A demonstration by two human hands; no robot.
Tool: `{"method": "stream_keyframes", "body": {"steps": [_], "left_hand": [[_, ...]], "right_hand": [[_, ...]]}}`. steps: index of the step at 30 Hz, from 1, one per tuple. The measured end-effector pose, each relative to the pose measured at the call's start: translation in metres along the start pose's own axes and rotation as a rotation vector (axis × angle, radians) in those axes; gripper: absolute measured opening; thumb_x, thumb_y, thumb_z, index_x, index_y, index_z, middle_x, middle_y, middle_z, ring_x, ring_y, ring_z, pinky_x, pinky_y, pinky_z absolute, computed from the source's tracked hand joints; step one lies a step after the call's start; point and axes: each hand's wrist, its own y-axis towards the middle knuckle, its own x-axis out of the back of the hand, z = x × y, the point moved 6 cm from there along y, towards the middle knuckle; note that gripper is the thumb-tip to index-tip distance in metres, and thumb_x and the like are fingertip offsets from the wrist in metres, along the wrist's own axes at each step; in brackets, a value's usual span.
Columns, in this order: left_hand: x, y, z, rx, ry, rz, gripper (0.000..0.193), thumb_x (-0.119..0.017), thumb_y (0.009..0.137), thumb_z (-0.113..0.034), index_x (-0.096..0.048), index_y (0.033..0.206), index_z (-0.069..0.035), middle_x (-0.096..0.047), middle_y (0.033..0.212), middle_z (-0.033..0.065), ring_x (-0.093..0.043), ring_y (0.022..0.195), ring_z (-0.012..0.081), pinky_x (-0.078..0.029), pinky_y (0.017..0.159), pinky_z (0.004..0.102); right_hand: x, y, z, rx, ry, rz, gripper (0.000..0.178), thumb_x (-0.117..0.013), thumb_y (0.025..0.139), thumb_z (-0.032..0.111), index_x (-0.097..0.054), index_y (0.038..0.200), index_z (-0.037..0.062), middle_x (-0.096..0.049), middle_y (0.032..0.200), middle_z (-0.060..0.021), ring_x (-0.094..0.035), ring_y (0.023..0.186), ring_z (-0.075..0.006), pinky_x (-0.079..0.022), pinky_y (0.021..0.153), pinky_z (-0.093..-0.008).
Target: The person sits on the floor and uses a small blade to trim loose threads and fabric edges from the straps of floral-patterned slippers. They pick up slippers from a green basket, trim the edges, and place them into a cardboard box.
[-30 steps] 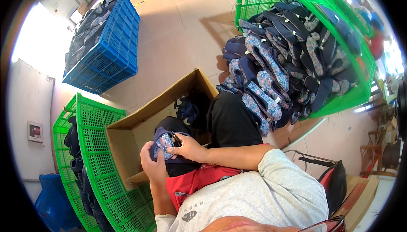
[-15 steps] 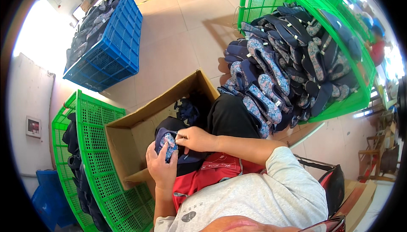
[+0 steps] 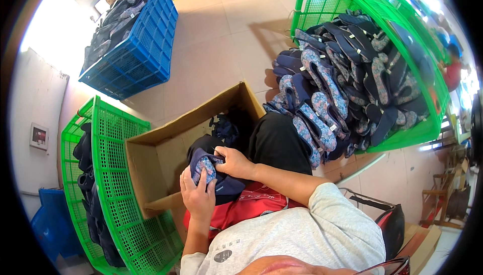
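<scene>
In my lap, above my left knee, lies a navy cloth slipper [image 3: 205, 166] with a blue and pink floral lining. My left hand [image 3: 197, 197] holds it from the near side, fingers pressed on the floral cloth. My right hand [image 3: 235, 164] is closed in a pinch at the slipper's right edge; whatever is between the fingertips is too small to make out beyond the cloth edge. Another navy piece [image 3: 229, 185] lies under my right wrist, on the red apron [image 3: 246, 199].
An open cardboard box [image 3: 151, 155] with dark scraps [image 3: 225, 128] stands before my knees. At the right, a tipped green crate [image 3: 402, 142] spills many floral-lined slippers [image 3: 327, 104]. A green crate [image 3: 118, 174] with dark pieces stands left; a blue crate [image 3: 141, 49] is farther off.
The slipper's floral lining shows wider between my hands. My right hand has shifted slightly up and right, still pinching the edge. The whole view has turned a little.
</scene>
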Motion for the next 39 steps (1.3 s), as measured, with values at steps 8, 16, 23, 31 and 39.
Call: {"method": "stream_keyframes", "body": {"steps": [8,16,23,31,39], "left_hand": [[-0.022,0.021,0.03,0.032,0.02,-0.096,0.037,-0.076,0.078,-0.01,-0.07,0.114,-0.002,-0.054,0.126,0.0239,-0.053,0.115,0.0431,-0.046,0.098,0.0479],[-0.046,0.054,0.085,0.1,0.156,-0.105,0.008,-0.066,0.079,-0.004,-0.062,0.077,0.001,-0.056,0.102,0.0172,-0.055,0.093,0.0381,-0.048,0.081,0.0469],[-0.105,0.063,0.154,0.357,0.085,0.098,0.005,-0.063,0.079,-0.003,-0.06,0.077,0.0,-0.061,0.099,0.0167,-0.062,0.089,0.0338,-0.053,0.073,0.0427],[-0.096,0.083,0.127,0.33,0.399,0.574,0.015,-0.059,0.087,-0.008,-0.06,0.1,-0.003,-0.068,0.105,0.0173,-0.065,0.105,0.0322,-0.055,0.085,0.0383],[-0.087,0.063,0.129,0.069,0.26,0.314,0.032,-0.06,0.082,-0.005,-0.063,0.114,0.001,-0.062,0.119,0.0198,-0.061,0.11,0.0321,-0.052,0.091,0.0384]], "right_hand": [[-0.007,0.006,0.02,0.162,-0.1,0.018,0.021,-0.064,0.078,0.014,-0.054,0.089,-0.0011,-0.058,0.082,-0.0253,-0.056,0.083,-0.0445,-0.046,0.075,-0.0477],[-0.029,0.004,0.028,0.16,-0.06,0.011,0.017,-0.06,0.077,0.008,-0.053,0.088,-0.0027,-0.059,0.083,-0.0272,-0.056,0.086,-0.048,-0.046,0.078,-0.0509],[-0.04,0.01,0.022,0.13,-0.092,0.045,0.016,-0.059,0.079,0.009,-0.052,0.089,-0.0014,-0.058,0.081,-0.0253,-0.056,0.084,-0.0468,-0.045,0.087,-0.0499],[-0.043,0.009,0.011,0.148,-0.093,0.007,0.017,-0.059,0.079,0.01,-0.052,0.089,-0.0011,-0.058,0.081,-0.025,-0.056,0.083,-0.0464,-0.046,0.084,-0.0487],[-0.042,0.002,0.013,0.121,-0.08,0.045,0.018,-0.06,0.077,0.012,-0.054,0.087,-0.0012,-0.059,0.082,-0.0257,-0.055,0.081,-0.0461,-0.046,0.075,-0.0475]]}}
